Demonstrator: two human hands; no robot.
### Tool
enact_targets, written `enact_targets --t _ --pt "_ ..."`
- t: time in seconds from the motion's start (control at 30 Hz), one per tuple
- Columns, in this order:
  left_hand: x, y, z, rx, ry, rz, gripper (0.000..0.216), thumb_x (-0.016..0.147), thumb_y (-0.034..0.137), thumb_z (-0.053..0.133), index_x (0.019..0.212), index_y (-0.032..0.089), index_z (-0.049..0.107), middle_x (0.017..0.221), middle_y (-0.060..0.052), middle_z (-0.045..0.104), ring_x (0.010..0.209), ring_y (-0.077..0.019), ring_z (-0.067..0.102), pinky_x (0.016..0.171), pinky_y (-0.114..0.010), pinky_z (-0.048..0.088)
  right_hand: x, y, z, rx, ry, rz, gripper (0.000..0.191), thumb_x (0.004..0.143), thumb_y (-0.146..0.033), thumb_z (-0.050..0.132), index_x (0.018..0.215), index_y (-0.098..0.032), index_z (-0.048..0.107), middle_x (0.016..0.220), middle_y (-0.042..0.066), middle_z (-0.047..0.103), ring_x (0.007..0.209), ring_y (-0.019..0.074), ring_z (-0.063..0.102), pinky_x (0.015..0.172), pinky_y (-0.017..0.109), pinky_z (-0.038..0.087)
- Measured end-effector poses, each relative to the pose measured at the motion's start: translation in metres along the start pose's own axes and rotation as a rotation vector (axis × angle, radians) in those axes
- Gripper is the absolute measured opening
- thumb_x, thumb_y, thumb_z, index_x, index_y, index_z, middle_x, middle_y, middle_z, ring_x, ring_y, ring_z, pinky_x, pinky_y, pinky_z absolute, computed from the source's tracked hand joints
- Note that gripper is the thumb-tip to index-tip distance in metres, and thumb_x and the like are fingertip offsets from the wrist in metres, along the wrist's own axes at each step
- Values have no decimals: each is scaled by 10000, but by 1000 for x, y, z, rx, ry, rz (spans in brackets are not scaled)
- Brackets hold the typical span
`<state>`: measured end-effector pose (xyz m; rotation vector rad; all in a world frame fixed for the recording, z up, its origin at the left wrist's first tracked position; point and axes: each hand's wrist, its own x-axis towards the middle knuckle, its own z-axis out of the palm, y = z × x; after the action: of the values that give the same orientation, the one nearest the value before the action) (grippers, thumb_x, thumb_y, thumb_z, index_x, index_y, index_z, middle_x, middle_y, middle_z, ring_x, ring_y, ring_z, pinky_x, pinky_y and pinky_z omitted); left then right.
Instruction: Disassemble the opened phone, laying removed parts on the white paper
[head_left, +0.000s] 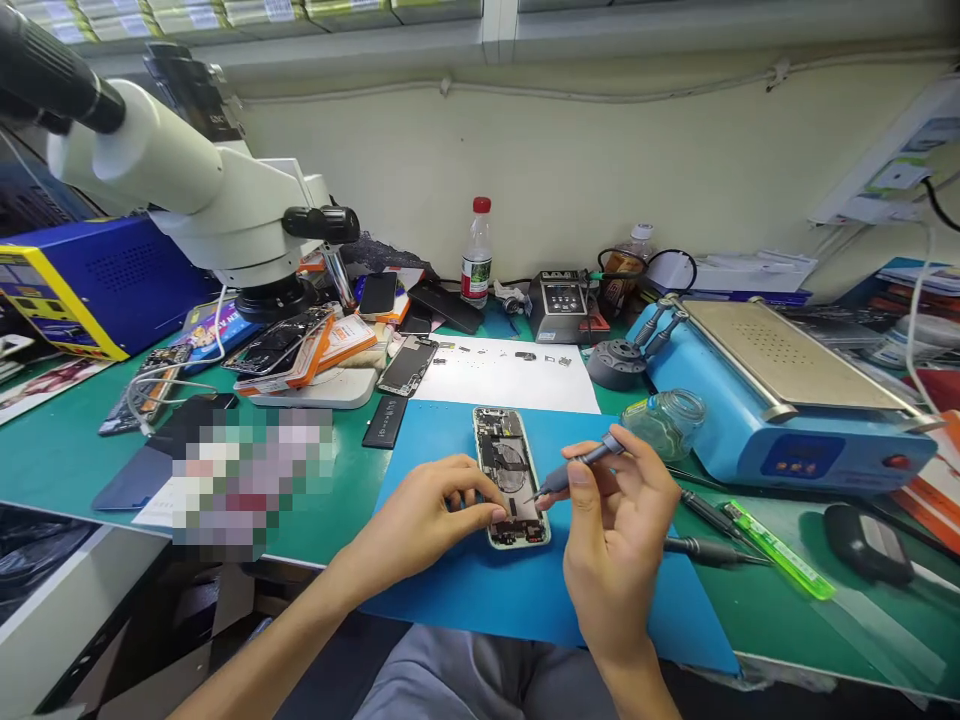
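An opened phone point(511, 470) lies on the blue mat point(442, 430), its inner parts and a round coil showing. My right hand point(619, 520) grips a grey precision screwdriver point(581, 465), slanted so that its thin tip points down-left over the phone's lower half. Whether the tip touches the phone I cannot tell. At the phone's lower left edge is my left hand point(431, 510), thumb and forefinger pinched together over the phone. Anything between those fingertips is too small to make out. Small screws and parts lie on a white sheet point(517, 380) behind the phone.
A microscope point(202, 190) looms at the left. A loose battery point(385, 421) and a phone screen point(409, 365) lie left of the sheet. To the right stand a glass jar point(667, 420), a screwdriver stand point(616, 362) and a blue heating plate point(780, 400). A bottle point(476, 255) stands behind.
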<state>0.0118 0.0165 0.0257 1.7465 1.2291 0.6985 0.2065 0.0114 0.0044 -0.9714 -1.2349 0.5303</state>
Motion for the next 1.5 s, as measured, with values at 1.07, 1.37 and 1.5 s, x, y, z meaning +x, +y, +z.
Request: enact_targets --t 1.07,1.37,1.5 --pt "35 -29 -64 741 398 -57 151 1065 238 681 1014 246 823 1130 -46 763 1000 -246 747 809 -325 506 2 -4 -3 -37 51 31 405 1063 -358 712 1443 -321 576 1118 41 724 670 131 675 533 295 644" --pt "33 -36 -65 751 384 -10 203 1092 213 627 1045 247 822 1125 -27 775 1005 -221 761 850 -310 538 0 -1 -4 -32 36 32 425 1056 -342 728 1453 -305 579 1118 46 727 694 138 690 548 291 641" --pt "30 -38 -66 726 393 7 223 1103 232 604 1035 252 816 1117 -26 778 1006 -224 768 884 -314 553 -1 -2 -4 -35 20 30 422 1061 -338 723 1455 -299 577 1107 48 725 686 136 690 553 291 645"
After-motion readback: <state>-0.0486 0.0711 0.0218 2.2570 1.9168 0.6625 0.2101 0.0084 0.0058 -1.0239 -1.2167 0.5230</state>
